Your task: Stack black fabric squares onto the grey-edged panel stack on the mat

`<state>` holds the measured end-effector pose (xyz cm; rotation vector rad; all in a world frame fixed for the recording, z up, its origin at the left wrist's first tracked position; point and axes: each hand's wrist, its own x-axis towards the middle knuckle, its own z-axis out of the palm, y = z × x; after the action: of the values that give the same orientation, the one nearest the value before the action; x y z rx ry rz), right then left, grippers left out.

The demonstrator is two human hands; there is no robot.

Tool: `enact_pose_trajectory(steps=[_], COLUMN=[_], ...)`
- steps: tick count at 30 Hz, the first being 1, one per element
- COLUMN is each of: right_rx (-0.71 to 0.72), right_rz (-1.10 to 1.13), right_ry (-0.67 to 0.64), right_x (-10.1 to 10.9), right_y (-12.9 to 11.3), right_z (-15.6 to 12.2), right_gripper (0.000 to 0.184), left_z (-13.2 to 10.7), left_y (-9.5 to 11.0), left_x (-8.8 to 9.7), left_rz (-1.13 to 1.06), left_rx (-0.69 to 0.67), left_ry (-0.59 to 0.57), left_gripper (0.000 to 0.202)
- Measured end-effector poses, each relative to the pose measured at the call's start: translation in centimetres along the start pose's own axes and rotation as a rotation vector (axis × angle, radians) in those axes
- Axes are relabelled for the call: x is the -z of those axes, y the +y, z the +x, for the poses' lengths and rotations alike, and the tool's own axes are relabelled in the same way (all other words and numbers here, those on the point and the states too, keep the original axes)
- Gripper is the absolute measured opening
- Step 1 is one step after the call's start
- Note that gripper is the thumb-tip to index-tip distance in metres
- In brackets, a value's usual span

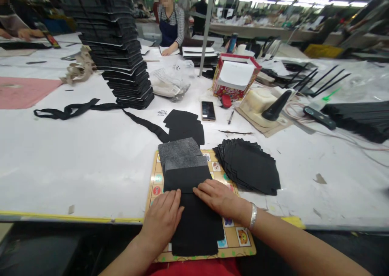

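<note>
A black fabric-like piece [196, 227] lies on a colourful picture board [240, 251] at the table's front edge. Across its upper part runs a black strip [187, 179], with grey speckled pieces [179, 148] beyond it. My left hand [164, 213] rests on the left side of the black piece, fingers stretched along the seam line. From the right, my right hand [217, 197] presses its extended fingertips on the same line; a silvery bracelet is on that wrist. Both palms face down, and neither hand grips anything.
Fanned black pieces [251, 164] lie to the right, more black pieces [185, 124] ahead. A tall black stack [121, 57] stands at the back left. Beyond are a phone [208, 111], a red box [234, 77], and a foam block with a black cone [276, 106]. A co-worker sits opposite.
</note>
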<state>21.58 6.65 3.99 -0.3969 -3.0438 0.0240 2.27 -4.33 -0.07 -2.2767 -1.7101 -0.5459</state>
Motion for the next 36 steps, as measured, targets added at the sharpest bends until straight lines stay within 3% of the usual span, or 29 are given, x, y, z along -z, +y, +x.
enact_pose_trajectory(steps=[6, 15, 30, 36], right_rx=[-0.044, -0.094, -0.073, -0.166], right_rz=[-0.004, -0.038, -0.106, -0.124], right_ry=[0.030, -0.013, -0.116, -0.129], right_x=[0.6, 0.4, 1.0, 2.1], right_y=[1.1, 1.0, 0.8, 1.2], right_z=[-3.4, -3.2, -3.0, -6.0], right_gripper=[0.031, 0.031, 0.035, 0.033], left_z=[0.6, 2.0, 3.6, 4.8], left_y=[-0.8, -0.8, -0.5, -0.1], left_x=[0.5, 1.6, 1.8, 1.7], left_rz=[0.054, 0.120, 0.078, 0.068], left_rx=[-0.060, -0.193, -0.217, -0.217], left_ry=[-0.028, -0.218, -0.313, -0.363], left_gripper=[0.038, 0.047, 0.063, 0.063])
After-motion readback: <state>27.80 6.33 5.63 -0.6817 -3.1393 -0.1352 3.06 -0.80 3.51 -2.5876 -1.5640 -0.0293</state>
